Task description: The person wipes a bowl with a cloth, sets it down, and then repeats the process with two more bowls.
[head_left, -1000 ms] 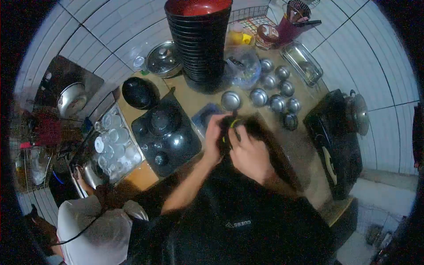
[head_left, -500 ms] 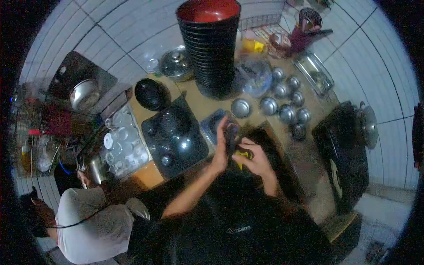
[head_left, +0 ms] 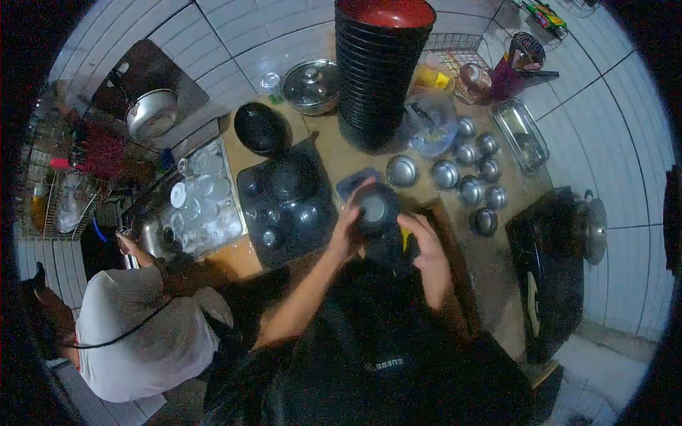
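White tiled walls (head_left: 234,32) curve around a dim kitchen and its tan counter (head_left: 349,160). Nearest is the person's black shirt (head_left: 334,334), and just beyond it the two hands hold a dark dish (head_left: 387,218) in front of the torso, near the counter's front edge. The left hand (head_left: 343,231) has its fingers curled around the dish's left rim, gripping it. The dish is round, so it shows no clear long axis; its face, with a pale disc at the middle, points up toward the camera. The right hand (head_left: 428,248) is at the other side, fingers bent and slightly parted beside a yellow piece (head_left: 406,240); blur hides whether they pinch it. Behind the dish lies a blue container (head_left: 357,182). Left of the hands is a black tray (head_left: 312,245) of dark bowls; beyond the hands, to the right, small metal bowls (head_left: 470,190) cluster. Farther back rise a tall stack of black bowls (head_left: 373,78) and, to its left, a glass-lidded pot (head_left: 311,89).
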Motion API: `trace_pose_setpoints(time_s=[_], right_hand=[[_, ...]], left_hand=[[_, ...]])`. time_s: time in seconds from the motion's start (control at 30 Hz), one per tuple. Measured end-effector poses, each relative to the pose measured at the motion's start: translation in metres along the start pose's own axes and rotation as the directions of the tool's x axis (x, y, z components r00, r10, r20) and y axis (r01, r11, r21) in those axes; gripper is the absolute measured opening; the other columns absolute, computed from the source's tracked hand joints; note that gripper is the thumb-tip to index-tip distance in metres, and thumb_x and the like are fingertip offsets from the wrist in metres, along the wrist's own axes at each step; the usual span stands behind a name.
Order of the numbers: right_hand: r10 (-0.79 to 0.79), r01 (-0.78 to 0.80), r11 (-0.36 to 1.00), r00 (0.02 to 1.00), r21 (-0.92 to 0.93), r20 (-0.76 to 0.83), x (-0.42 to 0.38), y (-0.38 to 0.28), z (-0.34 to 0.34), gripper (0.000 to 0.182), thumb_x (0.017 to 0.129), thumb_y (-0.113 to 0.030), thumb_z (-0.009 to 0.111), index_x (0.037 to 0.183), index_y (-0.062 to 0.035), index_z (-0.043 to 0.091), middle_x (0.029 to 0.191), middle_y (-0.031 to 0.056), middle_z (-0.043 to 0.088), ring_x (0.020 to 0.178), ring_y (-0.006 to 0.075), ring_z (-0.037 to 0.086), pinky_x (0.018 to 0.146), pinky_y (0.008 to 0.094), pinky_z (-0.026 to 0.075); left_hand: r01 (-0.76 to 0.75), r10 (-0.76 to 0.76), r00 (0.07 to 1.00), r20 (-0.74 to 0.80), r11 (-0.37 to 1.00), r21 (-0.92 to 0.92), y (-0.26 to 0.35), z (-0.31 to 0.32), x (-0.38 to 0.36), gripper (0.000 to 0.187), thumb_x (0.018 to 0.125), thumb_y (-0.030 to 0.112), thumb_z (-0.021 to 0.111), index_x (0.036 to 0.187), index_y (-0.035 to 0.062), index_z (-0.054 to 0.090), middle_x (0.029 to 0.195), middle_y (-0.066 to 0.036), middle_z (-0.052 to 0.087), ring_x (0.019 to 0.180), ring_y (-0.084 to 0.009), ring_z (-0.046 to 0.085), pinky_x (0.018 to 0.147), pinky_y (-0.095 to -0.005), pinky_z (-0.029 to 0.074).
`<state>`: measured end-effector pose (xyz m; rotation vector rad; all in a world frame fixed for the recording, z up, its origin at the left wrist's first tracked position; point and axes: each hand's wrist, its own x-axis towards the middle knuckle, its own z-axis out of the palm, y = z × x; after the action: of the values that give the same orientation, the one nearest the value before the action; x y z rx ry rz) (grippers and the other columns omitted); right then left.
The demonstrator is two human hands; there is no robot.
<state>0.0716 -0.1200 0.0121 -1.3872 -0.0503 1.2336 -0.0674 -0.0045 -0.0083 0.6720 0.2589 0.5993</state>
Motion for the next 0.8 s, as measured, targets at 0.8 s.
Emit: trace_pose_setpoints(time_s=[0.8], right_hand=[[-0.525,0.606,0.067,0.697,-0.793,0.489,-0.038,-0.007,0.047,0.047,0.08,-0.016,0.061,0.128,-0.0136,0.059,0.115,0.0177,0.046,0.094,0.0382,0.06,0.075,0.0438,0.052]], left_hand=[[0.065,-0.061,0.988,-0.143,0.998,0.027,0.004,-0.008,0.017,0.069,0.099,0.061,0.022,0.129,0.0081,0.053,0.113,-0.007,0.062,0.099,-0.019,0.061,0.088,-0.0317,0.05]])
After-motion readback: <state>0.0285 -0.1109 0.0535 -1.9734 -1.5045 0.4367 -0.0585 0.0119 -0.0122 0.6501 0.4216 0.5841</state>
